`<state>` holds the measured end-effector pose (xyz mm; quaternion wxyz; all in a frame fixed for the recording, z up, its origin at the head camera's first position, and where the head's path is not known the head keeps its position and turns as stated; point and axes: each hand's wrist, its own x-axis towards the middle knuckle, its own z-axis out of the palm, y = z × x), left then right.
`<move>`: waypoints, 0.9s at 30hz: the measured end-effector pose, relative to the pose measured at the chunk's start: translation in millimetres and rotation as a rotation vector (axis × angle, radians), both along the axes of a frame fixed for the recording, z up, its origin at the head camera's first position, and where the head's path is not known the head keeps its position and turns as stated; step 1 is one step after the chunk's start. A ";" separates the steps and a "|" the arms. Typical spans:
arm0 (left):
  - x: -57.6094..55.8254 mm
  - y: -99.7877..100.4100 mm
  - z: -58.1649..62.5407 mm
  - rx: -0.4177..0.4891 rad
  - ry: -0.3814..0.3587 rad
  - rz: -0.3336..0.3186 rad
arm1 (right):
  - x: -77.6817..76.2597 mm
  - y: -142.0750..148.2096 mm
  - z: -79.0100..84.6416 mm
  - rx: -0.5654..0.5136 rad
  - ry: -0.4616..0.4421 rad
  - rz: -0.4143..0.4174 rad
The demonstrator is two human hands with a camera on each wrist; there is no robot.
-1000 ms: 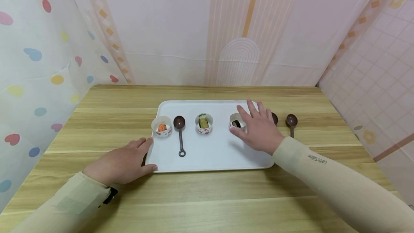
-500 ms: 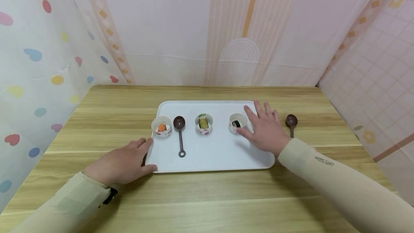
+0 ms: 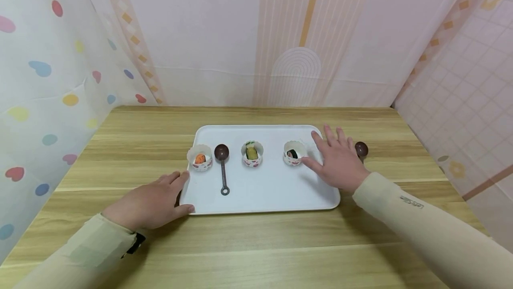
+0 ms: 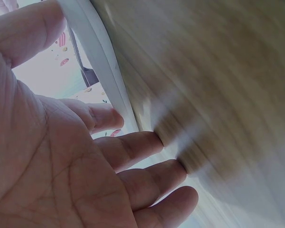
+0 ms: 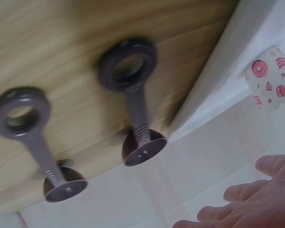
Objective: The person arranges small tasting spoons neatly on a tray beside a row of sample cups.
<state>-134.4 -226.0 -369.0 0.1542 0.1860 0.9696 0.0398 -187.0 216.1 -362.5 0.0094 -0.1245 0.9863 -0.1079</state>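
Observation:
My left hand [image 3: 148, 202] rests at the left edge of a white tray [image 3: 256, 195], thumb at the front rim, fingers relaxed. On the tray stand three printed paper cups: a left cup [image 3: 208, 164] with an orange-topped sushi piece [image 3: 200, 159], a middle cup [image 3: 251, 163] with a yellowish piece [image 3: 251, 153], and a right cup [image 3: 289, 160] with a dark-wrapped piece [image 3: 292, 153]. A brown measuring spoon [image 3: 223, 173] lies between the left and middle cups. My right hand [image 3: 340, 164], fingers spread and empty, hovers over the tray's right side, its thumb beside the right cup.
Right of the tray, two more brown measuring spoons lie on the wooden table [image 3: 256, 249]: a nearer spoon [image 5: 137, 109] and a farther spoon [image 5: 40, 152]. In the head view my right hand hides one of them. Patterned curtains [image 3: 200, 35] border the table at the back and sides.
My right hand has moved right, away from the right cup, uncovering the cup and its sushi piece and covering more of the spoons. My left hand has stayed at the tray's edge.

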 end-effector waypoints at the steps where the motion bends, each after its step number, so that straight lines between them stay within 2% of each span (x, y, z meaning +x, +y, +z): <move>1: 0.1 0.0 0.1 0.003 -0.001 0.002 | 0.2 1.3 0.1 0.003 -0.002 -0.003; 13: 1.1 -0.3 1.6 0.016 -0.004 0.007 | 2.6 18.9 -1.7 0.006 0.008 -0.029; 27: 1.2 -0.1 1.9 0.011 -0.012 0.014 | 7.4 41.0 -6.0 0.001 -0.051 -0.053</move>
